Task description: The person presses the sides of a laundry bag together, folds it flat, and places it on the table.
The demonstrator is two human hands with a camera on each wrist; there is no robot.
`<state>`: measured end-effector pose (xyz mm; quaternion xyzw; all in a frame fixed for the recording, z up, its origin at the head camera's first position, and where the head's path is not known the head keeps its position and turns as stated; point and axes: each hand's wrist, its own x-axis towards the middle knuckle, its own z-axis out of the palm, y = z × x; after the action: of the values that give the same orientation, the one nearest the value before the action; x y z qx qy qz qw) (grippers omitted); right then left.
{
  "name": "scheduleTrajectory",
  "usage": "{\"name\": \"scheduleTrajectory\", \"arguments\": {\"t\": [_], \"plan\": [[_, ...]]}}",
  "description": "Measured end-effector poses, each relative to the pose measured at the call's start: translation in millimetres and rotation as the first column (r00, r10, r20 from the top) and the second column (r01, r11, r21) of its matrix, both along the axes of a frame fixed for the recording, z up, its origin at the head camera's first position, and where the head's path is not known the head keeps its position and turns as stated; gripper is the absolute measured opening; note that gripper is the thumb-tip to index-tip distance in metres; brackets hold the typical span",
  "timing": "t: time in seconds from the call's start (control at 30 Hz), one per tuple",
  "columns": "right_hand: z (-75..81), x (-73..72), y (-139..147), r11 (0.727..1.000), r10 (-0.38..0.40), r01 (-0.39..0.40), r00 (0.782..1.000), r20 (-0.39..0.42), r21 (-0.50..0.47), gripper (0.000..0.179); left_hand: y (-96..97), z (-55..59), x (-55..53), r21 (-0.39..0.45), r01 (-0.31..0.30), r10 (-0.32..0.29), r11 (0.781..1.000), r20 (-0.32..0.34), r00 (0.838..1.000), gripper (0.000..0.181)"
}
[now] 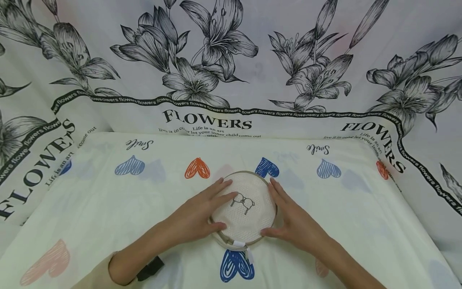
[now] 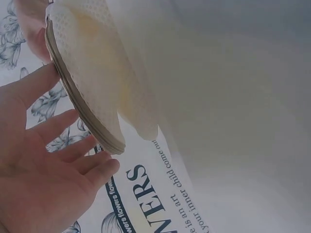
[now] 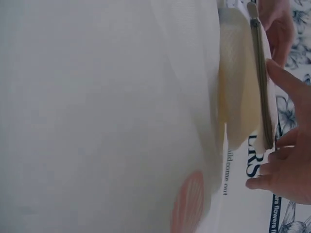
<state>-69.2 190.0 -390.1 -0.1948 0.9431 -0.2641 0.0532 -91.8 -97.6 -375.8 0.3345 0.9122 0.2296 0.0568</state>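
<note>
A round white mesh laundry bag (image 1: 249, 218) with a beige zipper rim and a line drawing of a bra on top lies on the cloth, between both hands. My left hand (image 1: 205, 208) rests at its left side, fingers spread over the top and thumb at the near rim. On the opposite side, my right hand (image 1: 296, 218) touches the rim with fairly straight fingers and thumb. The zipper edge and yellowish lower side of the bag (image 2: 90, 73) show in the left wrist view. A zipper pull with a white tag (image 1: 248, 255) hangs at the near edge.
A white cloth (image 1: 108, 216) printed with blue and red hearts covers the surface. Behind it hangs a flower-printed curtain (image 1: 267, 80) with a black lettered band. A small black block (image 1: 150, 268) sits by the left sleeve (image 1: 104, 275).
</note>
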Motion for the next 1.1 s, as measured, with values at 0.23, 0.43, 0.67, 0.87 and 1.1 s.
{"name": "scheduleTrajectory", "arguments": {"t": [0.23, 0.43, 0.67, 0.87, 1.1], "plan": [[0.7, -0.2, -6.7, 0.98, 0.183, -0.172, 0.977, -0.108, 0.104, 0.116, -0.2, -3.8, -2.1, -0.062, 0.073, -0.074, 0.995, -0.008, 0.997, 0.089], [-0.8, -0.1, -9.2, 0.953, 0.268, -0.242, 0.954, -0.135, 0.183, 0.109, -0.1, -5.7, -2.8, -0.096, 0.117, -0.12, 0.989, -0.025, 0.992, 0.094], [-3.1, 2.5, -14.0, 0.945, 0.313, -0.299, 0.943, -0.109, 0.13, 0.093, 3.6, -7.5, -5.8, -0.13, 0.163, -0.17, 0.978, -0.044, 0.985, 0.105], [-8.2, 2.7, -23.7, 0.953, 0.276, -0.258, 0.956, -0.104, 0.161, 0.096, 4.0, -9.3, -9.2, -0.162, 0.189, -0.196, 0.969, -0.029, 0.98, 0.107], [-11.9, 1.9, -30.9, 0.924, 0.296, -0.25, 0.946, -0.128, 0.291, 0.1, 4.6, -11.2, -11.4, -0.205, 0.201, -0.203, 0.958, 0.012, 0.979, 0.108]]}}
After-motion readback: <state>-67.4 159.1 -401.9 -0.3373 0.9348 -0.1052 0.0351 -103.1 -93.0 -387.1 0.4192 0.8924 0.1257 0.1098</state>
